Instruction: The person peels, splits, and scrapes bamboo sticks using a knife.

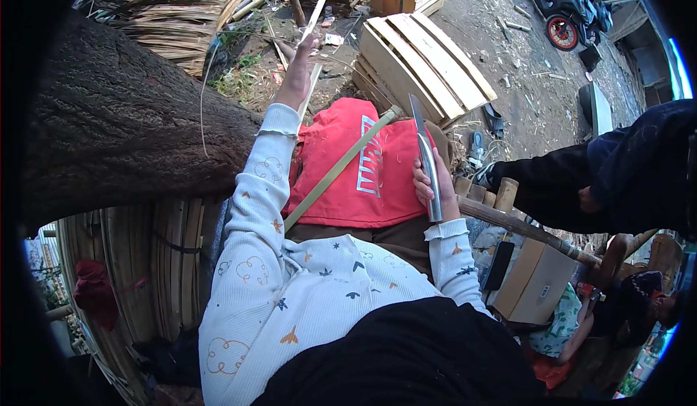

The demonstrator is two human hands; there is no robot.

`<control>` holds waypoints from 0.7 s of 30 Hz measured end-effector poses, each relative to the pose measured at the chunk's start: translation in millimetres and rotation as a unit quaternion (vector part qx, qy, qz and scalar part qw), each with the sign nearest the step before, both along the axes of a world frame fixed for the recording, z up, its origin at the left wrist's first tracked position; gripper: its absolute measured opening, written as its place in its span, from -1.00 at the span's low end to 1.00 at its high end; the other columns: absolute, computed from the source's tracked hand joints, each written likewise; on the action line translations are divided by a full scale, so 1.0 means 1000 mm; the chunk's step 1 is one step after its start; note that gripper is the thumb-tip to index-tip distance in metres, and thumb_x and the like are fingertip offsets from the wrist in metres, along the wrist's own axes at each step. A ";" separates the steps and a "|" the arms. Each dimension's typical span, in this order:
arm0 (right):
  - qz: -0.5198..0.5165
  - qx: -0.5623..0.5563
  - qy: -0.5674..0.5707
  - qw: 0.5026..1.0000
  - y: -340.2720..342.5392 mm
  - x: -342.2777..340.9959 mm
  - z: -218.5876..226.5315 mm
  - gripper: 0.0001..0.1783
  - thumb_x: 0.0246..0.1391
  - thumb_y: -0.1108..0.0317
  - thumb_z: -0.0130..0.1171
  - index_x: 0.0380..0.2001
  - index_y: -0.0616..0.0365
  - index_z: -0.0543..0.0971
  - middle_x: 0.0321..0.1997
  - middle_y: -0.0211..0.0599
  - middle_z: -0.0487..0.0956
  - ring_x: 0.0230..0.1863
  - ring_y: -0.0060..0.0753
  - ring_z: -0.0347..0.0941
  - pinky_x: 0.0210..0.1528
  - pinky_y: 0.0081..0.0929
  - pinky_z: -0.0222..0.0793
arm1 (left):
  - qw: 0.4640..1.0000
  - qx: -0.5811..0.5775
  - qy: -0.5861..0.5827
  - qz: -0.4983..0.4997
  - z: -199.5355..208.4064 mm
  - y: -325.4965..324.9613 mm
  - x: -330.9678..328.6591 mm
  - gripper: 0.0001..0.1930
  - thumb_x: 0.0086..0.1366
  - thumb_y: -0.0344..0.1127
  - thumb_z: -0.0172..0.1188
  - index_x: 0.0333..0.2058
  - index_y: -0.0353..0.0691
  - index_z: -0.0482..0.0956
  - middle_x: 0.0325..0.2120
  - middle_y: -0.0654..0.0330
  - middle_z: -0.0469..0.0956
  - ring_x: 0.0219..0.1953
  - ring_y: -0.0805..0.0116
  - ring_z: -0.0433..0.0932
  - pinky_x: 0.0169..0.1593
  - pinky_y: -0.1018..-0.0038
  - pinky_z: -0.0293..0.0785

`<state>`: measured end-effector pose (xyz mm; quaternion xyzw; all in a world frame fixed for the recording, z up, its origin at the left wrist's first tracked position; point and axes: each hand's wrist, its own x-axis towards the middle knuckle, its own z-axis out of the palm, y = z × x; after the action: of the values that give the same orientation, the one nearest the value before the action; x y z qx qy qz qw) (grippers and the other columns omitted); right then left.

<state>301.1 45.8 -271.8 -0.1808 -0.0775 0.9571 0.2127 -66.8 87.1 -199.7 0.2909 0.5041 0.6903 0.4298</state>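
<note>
My right hand [430, 181] is closed around the metal handle of a knife [430, 166], its narrow, pointed blade directed up and away from me. My left hand [298, 72] reaches far forward, fingers apparently stretched out and seen edge-on. Pale wooden strips [313, 85] show beside and beyond it; contact with them is unclear. A greenish bamboo strip [337, 168] lies slantwise over the red cloth [330, 134] with silver print on my lap. Its upper end sits left of the knife, while its lower end meets my left sleeve.
A thick tree trunk [138, 115] leans in at left. Wooden crates [428, 61] stand ahead. At right, a bamboo rail [526, 228] runs past a cardboard box [534, 282] and a dark phone [499, 266]. Another person's dark-clothed leg [541, 181] is nearby; a motorbike [566, 14] stands farther back.
</note>
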 end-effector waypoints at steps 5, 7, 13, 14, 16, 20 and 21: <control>-0.008 0.009 -0.012 1.000 0.000 -0.001 -0.001 -0.40 0.30 -0.22 -0.29 -0.26 0.19 0.32 -0.71 -0.41 0.25 -0.89 -0.51 0.19 -0.92 -0.63 0.08 | 0.999 -0.027 -0.023 -0.009 0.006 -0.016 -0.010 0.39 0.00 0.37 0.24 0.23 0.04 -0.88 0.38 0.00 -0.56 0.43 0.10 -0.46 0.39 0.06 -0.44; 0.000 0.014 0.009 1.000 0.000 -0.001 -0.001 -0.40 0.30 -0.22 -0.29 -0.26 0.19 0.32 -0.70 -0.41 0.25 -0.89 -0.51 0.20 -0.92 -0.64 0.09 | 1.000 -0.003 -0.010 -0.013 0.006 -0.015 -0.016 0.36 0.02 0.40 0.19 0.23 0.04 -0.87 0.38 0.03 -0.61 0.43 0.14 -0.51 0.39 0.07 -0.43; 0.003 0.003 -0.001 1.000 0.000 -0.001 0.000 -0.40 0.30 -0.23 -0.28 -0.26 0.18 0.34 -0.70 -0.42 0.26 -0.88 -0.52 0.21 -0.91 -0.64 0.11 | 0.997 -0.064 -0.014 0.041 0.000 0.003 -0.034 0.14 0.16 0.43 0.01 0.36 -0.04 -0.52 0.40 0.05 -0.46 0.44 0.22 -0.47 0.39 0.09 -0.30; -0.002 0.007 -0.018 1.000 0.000 -0.001 0.000 -0.39 0.29 -0.23 -0.28 -0.26 0.18 0.34 -0.70 -0.42 0.26 -0.87 -0.53 0.21 -0.90 -0.64 0.11 | 0.993 -0.107 -0.014 0.048 0.000 0.003 -0.036 0.09 0.19 0.42 -0.02 0.37 -0.06 -0.44 0.41 0.04 -0.41 0.44 0.22 -0.44 0.39 0.10 -0.27; 0.008 0.014 0.003 1.000 0.001 -0.001 0.000 -0.39 0.29 -0.24 -0.28 -0.26 0.18 0.34 -0.70 -0.43 0.26 -0.87 -0.53 0.21 -0.90 -0.64 0.11 | 0.987 -0.159 0.030 -0.025 0.001 0.003 -0.038 -0.01 0.24 0.39 -0.09 0.39 -0.11 -0.29 0.41 0.03 -0.32 0.44 0.21 -0.36 0.39 0.12 -0.19; 0.002 0.015 -0.022 1.000 0.001 -0.001 0.000 -0.39 0.29 -0.24 -0.29 -0.27 0.17 0.34 -0.70 -0.43 0.26 -0.86 -0.54 0.21 -0.89 -0.63 0.13 | 0.943 -0.298 0.103 -0.110 0.005 -0.009 -0.034 -0.16 0.30 0.32 -0.14 0.37 -0.10 -0.04 0.34 -0.06 0.04 0.39 0.02 -0.04 0.30 -0.02 0.02; 0.004 0.012 -0.021 1.000 0.001 -0.001 0.000 -0.39 0.29 -0.24 -0.30 -0.28 0.16 0.34 -0.69 -0.42 0.26 -0.86 -0.53 0.21 -0.89 -0.62 0.15 | 0.944 -0.296 0.057 -0.135 0.007 -0.012 -0.033 -0.20 0.32 0.30 -0.14 0.35 -0.11 0.01 0.27 -0.02 0.16 0.32 0.08 0.10 0.25 0.05 0.12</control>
<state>299.8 46.6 -271.8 -0.1975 -0.0944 0.9530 0.2096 -99.9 75.2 -192.5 0.2548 0.6653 0.4275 0.5565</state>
